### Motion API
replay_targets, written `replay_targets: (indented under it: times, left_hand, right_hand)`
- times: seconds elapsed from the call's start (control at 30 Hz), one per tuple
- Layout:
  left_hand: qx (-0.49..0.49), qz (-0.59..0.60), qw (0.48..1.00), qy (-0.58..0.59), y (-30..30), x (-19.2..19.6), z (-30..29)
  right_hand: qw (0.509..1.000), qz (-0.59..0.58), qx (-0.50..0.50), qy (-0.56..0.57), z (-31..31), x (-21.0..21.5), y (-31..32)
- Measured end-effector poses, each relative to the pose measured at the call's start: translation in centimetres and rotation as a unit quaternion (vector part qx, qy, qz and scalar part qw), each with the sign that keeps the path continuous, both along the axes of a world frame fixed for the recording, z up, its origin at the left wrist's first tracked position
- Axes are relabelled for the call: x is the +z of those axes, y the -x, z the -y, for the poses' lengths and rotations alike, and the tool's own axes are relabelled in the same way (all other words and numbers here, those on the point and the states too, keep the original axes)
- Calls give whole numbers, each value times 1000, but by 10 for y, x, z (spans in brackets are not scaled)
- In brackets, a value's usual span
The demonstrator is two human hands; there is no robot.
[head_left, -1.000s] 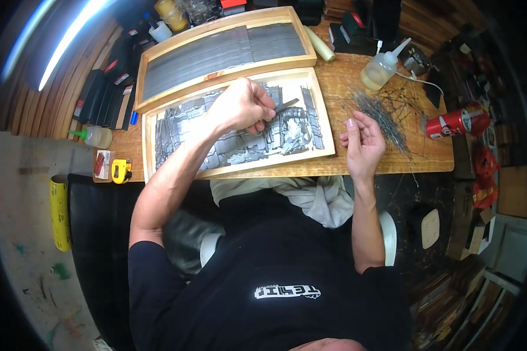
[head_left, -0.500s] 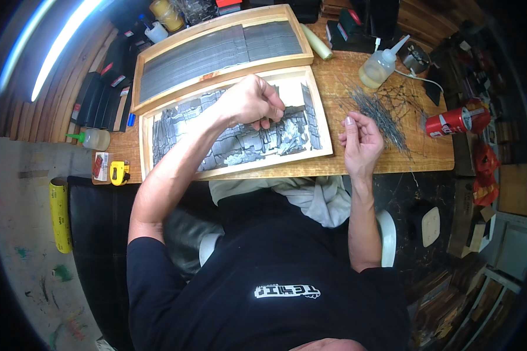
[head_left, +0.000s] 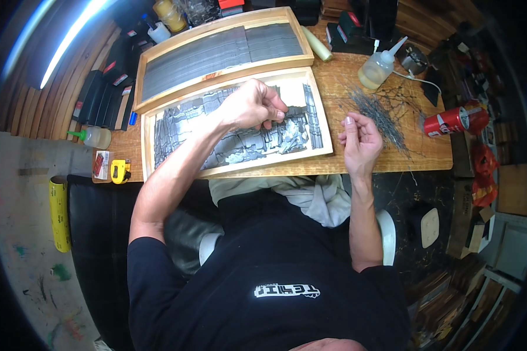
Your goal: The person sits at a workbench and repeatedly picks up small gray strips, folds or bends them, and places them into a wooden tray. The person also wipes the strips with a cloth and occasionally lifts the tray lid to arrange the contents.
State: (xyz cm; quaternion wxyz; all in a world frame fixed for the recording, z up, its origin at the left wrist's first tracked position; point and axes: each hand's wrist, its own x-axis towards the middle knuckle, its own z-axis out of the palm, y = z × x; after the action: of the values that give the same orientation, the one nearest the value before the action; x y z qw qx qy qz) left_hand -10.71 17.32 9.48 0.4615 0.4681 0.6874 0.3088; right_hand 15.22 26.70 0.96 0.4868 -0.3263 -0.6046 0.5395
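My left hand [head_left: 250,106] hovers over the near wooden tray [head_left: 325,120], its thumb and fingers pinched together. Whatever lies between those fingertips is too small to make out. Inside the tray, dark grey, flaky strips and pieces [head_left: 234,151] cover much of a pale base, with bare patches toward the right end. My right hand [head_left: 363,143] is raised to the right of the tray, palm turned up and fingers curled toward the thumb; anything in it cannot be made out. Beside that hand, a loose heap of thin grey strands [head_left: 385,123] lies on the wooden table [head_left: 334,76].
Behind the near tray rests another wooden tray [head_left: 225,71] lined with grey sheets. A squeeze bottle [head_left: 376,70] and a red can [head_left: 446,123] stand at the right. A yellow tape measure [head_left: 120,171] and a green-tipped bottle [head_left: 97,138] are at the left.
My left hand has shifted very slightly over the tray, still pinched. The right hand is nearly unchanged. The whole view has moved a little.
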Motion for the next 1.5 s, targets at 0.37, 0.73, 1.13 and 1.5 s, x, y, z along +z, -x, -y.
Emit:
replay_targets:
  times: [0.37,0.73,1.13,1.5]
  left_hand:
    - [-2,-3,999,-35,-3,2,11]
    - [9,2,999,-34,-4,6,19]
    - [8,8,1000,-15,-1,4,18]
    - [14,0,1000,-7,-4,7,19]
  right_hand:
    - [954,231,177,-66,-53,67,38]
    - [925,322,194,-53,-26,61,40]
    - [953,206,197,105,-24,44,42]
    - [921,235,261,171,-28,70,37]
